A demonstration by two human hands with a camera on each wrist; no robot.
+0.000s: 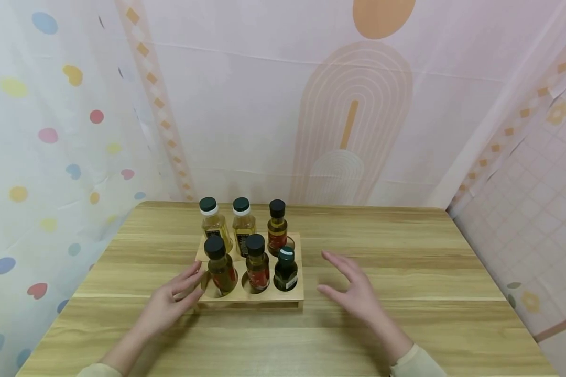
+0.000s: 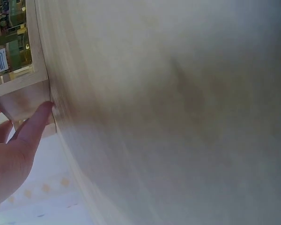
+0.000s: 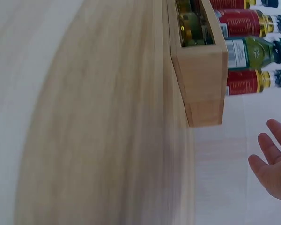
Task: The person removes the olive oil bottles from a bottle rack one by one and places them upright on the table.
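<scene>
Wooden rack, six bottles standing in its two rows, sits on the table. Just right of the left grip, its end lies at loosely parted fingertips. The right grip is spread, apart from the rack, nearest the dark green bottle in front.

Head view bright, evenly lit; soft shadow falls near my left hand. Wrist views dimmer; in my left one, tabletop looks blurred.
</scene>
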